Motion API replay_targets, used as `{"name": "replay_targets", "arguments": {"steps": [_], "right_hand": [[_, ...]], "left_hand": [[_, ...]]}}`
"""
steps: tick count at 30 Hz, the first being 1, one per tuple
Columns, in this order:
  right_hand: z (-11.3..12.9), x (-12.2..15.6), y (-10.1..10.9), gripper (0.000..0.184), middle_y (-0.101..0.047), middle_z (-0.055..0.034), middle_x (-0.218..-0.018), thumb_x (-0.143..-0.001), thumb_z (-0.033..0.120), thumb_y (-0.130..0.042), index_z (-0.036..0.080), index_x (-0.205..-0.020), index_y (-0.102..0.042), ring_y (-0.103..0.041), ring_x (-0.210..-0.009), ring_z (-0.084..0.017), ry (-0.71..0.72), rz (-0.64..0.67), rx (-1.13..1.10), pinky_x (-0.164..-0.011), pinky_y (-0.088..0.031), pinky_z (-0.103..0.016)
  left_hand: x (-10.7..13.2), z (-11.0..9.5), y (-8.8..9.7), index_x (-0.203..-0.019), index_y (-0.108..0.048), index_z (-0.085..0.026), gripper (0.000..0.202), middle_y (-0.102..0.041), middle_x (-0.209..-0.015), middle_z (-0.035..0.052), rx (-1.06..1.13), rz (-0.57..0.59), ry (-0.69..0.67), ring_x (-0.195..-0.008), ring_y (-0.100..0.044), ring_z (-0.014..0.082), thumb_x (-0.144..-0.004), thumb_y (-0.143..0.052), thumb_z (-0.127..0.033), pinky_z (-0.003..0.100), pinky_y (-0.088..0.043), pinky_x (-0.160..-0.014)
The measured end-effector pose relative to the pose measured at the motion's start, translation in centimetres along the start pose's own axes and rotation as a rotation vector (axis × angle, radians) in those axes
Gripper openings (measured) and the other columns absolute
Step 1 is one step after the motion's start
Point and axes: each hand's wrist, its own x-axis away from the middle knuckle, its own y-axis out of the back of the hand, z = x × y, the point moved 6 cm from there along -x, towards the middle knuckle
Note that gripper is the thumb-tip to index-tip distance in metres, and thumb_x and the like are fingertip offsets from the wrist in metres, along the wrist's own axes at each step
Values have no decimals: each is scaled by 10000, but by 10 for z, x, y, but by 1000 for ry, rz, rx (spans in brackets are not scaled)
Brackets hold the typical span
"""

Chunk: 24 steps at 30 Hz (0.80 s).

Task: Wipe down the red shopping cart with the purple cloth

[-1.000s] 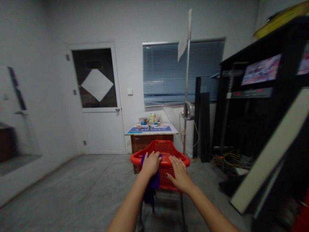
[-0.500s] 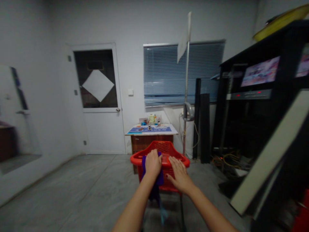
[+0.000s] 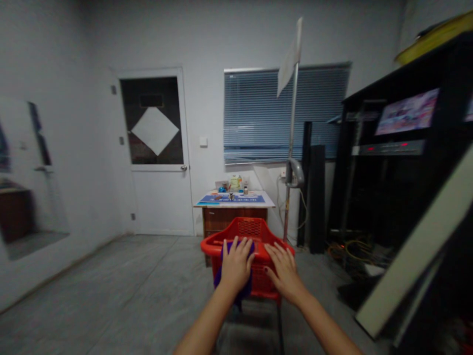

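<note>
Rests left hand [image 3: 235, 265], outspread rather than clamped, on purple cloth [image 3: 246, 288] over near rim [image 3: 210, 249] of red cart [image 3: 262, 290]; lays right hand [image 3: 286, 273], unclenched, farther right on it. Displays unreadably small writing [image 3: 240, 199] on far blue poster [image 3: 261, 199].

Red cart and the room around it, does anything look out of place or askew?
The red cart looks upright, with no damage visible. To its right, a long pale board stands slanted in front of the black shelving, and loose cables lie tangled nearby, so that side looks untidy.
</note>
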Motion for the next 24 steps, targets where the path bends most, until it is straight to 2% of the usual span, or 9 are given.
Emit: {"name": "replay_targets", "arguments": {"steps": [3,5,8,12,19,21,24], "right_hand": [[0,-1,3,595,-444,-68,-1455,-944,521,-375,259,-1475,-311,-306,-1384,-266,-5,12,-18,-1130,-218,-550],[-1,-1,5,593,-439,-68,-1459,-946,524,-370,256,-1472,-316,-306,-1385,-262,-10,16,-31,-1133,-215,-543],[-1,0,7,598,-437,-67,-1460,-945,541,-360,249,-1466,-330,-307,-1384,-258,-11,26,-51,-1135,-216,-534],[2,0,4,598,-468,-75,-1434,-943,558,-351,259,-1461,-341,-328,-1370,-272,0,3,-56,-1123,-218,-557],[5,0,2,614,-485,-86,-1416,-938,540,-387,252,-1474,-307,-360,-1350,-270,32,-58,7,-1103,-259,-553],[5,0,3,618,-484,-86,-1418,-941,534,-389,248,-1480,-293,-363,-1349,-263,42,-63,17,-1103,-269,-542],[8,1,2,622,-473,-81,-1429,-946,531,-378,247,-1489,-268,-362,-1350,-258,42,-60,21,-1106,-271,-534]], "left_hand": [[-2,-14,-5,-1397,-429,-332,429,-482,-1444,19,-9,7,-51,-1368,-358,299,-969,-401,-353,624,-127,-1143],[-1,-15,-6,-1405,-417,-341,434,-477,-1448,13,-12,27,-96,-1364,-367,291,-972,-395,-341,614,-142,-1144],[4,-1,-3,-1409,-412,-340,437,-475,-1449,14,-24,37,-121,-1367,-368,271,-973,-394,-327,585,-139,-1157],[12,20,1,-1389,-451,-314,425,-488,-1438,30,-55,-17,-21,-1362,-377,277,-966,-408,-306,579,-128,-1163],[6,-11,1,-1340,-507,-297,387,-574,-1358,35,-18,-116,-49,-1306,-453,264,-959,-445,-305,589,-170,-1149],[6,-10,3,-1331,-516,-296,381,-588,-1343,37,-10,-128,-70,-1292,-470,259,-955,-454,-292,589,-174,-1147],[10,3,7,-1325,-521,-286,380,-592,-1337,46,-17,-154,-45,-1289,-474,262,-951,-456,-268,594,-175,-1144]]}}
